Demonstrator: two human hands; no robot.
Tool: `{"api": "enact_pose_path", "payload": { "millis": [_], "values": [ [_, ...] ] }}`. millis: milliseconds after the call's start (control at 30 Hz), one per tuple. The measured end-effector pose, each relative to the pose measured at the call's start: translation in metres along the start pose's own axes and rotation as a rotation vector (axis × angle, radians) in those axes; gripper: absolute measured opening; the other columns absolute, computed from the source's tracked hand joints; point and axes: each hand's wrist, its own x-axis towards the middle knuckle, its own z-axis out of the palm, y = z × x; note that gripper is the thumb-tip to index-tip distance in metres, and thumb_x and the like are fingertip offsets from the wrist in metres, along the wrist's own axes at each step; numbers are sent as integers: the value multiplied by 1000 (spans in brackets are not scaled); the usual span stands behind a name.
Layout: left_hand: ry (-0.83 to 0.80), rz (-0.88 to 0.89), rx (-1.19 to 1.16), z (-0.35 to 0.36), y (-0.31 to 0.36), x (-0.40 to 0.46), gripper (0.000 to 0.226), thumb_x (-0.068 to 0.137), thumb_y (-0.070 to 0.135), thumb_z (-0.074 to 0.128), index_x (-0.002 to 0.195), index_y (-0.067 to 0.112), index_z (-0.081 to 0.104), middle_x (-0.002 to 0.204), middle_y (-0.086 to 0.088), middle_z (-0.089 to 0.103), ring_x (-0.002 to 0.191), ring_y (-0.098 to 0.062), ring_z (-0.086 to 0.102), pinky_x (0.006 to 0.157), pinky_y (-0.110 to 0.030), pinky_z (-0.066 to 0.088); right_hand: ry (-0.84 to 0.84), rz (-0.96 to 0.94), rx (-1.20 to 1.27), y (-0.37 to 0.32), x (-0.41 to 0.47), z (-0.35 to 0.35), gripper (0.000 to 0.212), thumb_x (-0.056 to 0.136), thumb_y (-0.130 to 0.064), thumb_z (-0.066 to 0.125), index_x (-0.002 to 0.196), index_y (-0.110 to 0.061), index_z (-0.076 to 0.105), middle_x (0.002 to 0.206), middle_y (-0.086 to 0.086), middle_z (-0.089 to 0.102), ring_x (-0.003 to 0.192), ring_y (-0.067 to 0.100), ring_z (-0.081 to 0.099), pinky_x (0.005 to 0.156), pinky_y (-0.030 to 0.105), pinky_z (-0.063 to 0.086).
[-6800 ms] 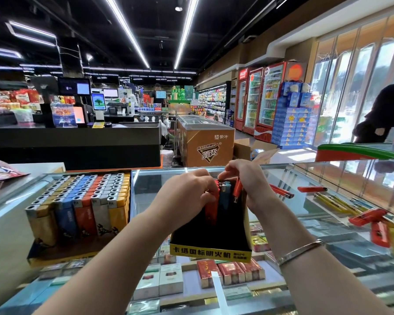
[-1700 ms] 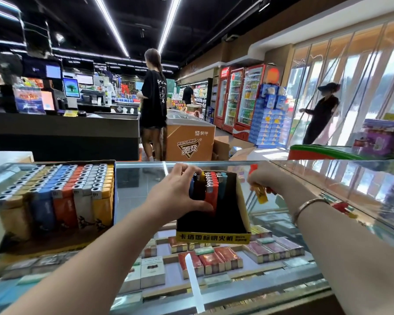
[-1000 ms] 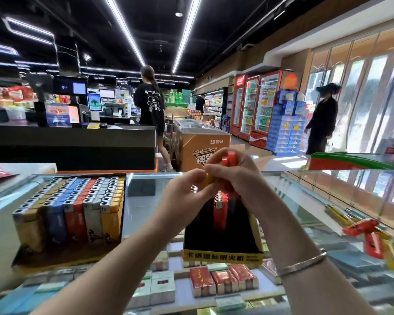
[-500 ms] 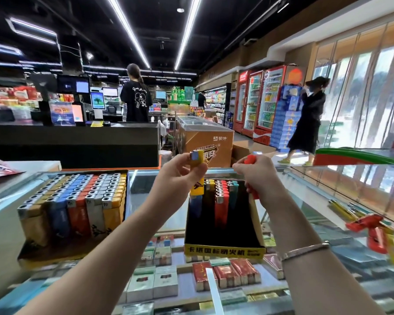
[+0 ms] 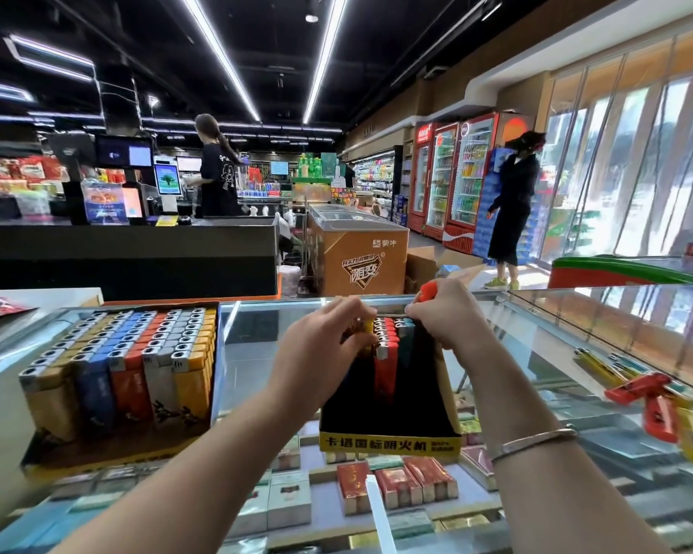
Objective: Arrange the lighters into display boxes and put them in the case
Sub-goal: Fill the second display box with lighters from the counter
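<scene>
The left hand (image 5: pixel 321 349) pinches a yellow lighter (image 5: pixel 368 326) down into the black box (image 5: pixel 389 417) on the glass surface (image 5: pixel 253 353). The right hand (image 5: pixel 449 317) grips a red lighter (image 5: pixel 427 291) just above the box. A full box (image 5: pixel 117 377) stands to the left.

Single head-worn wide-angle view, looking forward and slightly down. Glass desk (image 5: pixel 257 353) fills lower frame at close range; shop aisle and ceiling recede across upper frame, edges bowed.
</scene>
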Motion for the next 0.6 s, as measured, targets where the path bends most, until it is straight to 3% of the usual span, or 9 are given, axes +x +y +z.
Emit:
{"api": "enact_pose_path", "payload": {
  "millis": [133,267,600],
  "values": [
    [-18,-12,121,3,-5,1,12,78,23,74,90,20,72,97,6,71,96,-18,59,77,-34,49,-1,-16,-9,0,-1,0,6,77,-21,62,78,-18,58,76,2,57,78,24,58,79,50,54],
    [8,-32,170,2,-6,2,10,80,25,72,89,23,75,91,9,68,92,-15,52,76,-37,46,-17,-26,-17,-2,-2,1,7,78,-22,62,81,-19,57,77,1,56,80,25,58,80,49,54],
    [-129,-83,238,-1,-2,5,20,88,25,62,106,27,71,106,14,64,105,-12,44,81,-27,35,-47,-37,-40,-2,-3,-1,11,78,-22,62,85,-15,58,76,3,55,80,26,58,79,48,54]
  ]
}}
